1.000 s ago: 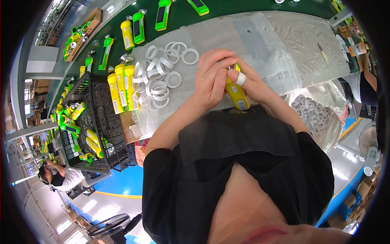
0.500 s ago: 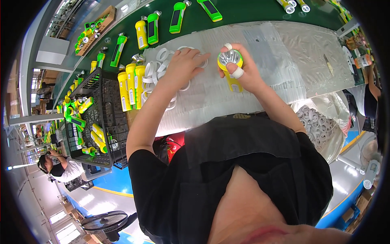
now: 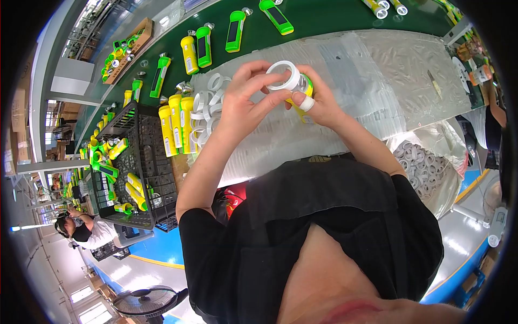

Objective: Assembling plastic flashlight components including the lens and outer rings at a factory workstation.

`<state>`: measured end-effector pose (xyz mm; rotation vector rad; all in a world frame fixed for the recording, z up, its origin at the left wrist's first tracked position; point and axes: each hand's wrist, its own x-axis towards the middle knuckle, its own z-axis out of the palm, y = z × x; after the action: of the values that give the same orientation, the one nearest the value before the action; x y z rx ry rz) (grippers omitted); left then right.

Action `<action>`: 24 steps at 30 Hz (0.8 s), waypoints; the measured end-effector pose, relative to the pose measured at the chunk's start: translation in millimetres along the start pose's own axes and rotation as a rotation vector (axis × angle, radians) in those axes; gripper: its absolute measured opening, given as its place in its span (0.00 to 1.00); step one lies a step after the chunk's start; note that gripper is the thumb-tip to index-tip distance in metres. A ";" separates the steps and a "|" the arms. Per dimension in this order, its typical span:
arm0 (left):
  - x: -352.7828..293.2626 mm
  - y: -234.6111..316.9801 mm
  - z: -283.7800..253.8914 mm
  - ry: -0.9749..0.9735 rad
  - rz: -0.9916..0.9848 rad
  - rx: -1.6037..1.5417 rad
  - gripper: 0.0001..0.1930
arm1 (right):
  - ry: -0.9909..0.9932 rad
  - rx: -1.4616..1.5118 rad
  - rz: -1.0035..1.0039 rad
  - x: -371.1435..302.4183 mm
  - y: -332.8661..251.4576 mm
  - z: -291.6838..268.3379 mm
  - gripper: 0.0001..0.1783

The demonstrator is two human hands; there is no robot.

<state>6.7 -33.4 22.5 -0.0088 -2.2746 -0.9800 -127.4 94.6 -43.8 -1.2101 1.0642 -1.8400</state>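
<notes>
Between the thumb and fingers of my left hand (image 3: pixel 244 101) is a white plastic ring (image 3: pixel 294 80), tilted at the head end of a flashlight. My right hand (image 3: pixel 322 102) grips that yellow and green flashlight (image 3: pixel 306 115), its shiny reflector partly hidden behind the ring. White tape wraps my right thumb. To the left of my left hand lies a loose pile of white rings (image 3: pixel 200 110) on the plastic-covered table (image 3: pixel 350 81). Several yellow flashlights (image 3: pixel 176 121) lie side by side left of the pile.
A black crate (image 3: pixel 145 178) with flashlights stands at the left. More flashlights (image 3: pixel 234 32) lie along the green conveyor belt (image 3: pixel 324 19). A knife (image 3: pixel 434 82) rests at the table's right. Right of me is a bag of white rings (image 3: pixel 421 167). Another person (image 3: pixel 94 232) sits far left.
My left hand has left the ring pile and moved right, bringing a white ring to the flashlight. My right hand still holds the flashlight, with its head now turned toward the ring.
</notes>
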 end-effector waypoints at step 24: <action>20.3 15.6 39.1 -0.153 0.020 0.130 0.23 | -0.668 -1.124 -0.058 43.9 -131.8 -53.8 0.22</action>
<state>-27.4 -1.5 24.4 -0.0522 -2.4699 -0.8447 -205.9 127.9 78.4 -2.2534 1.6681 -0.6135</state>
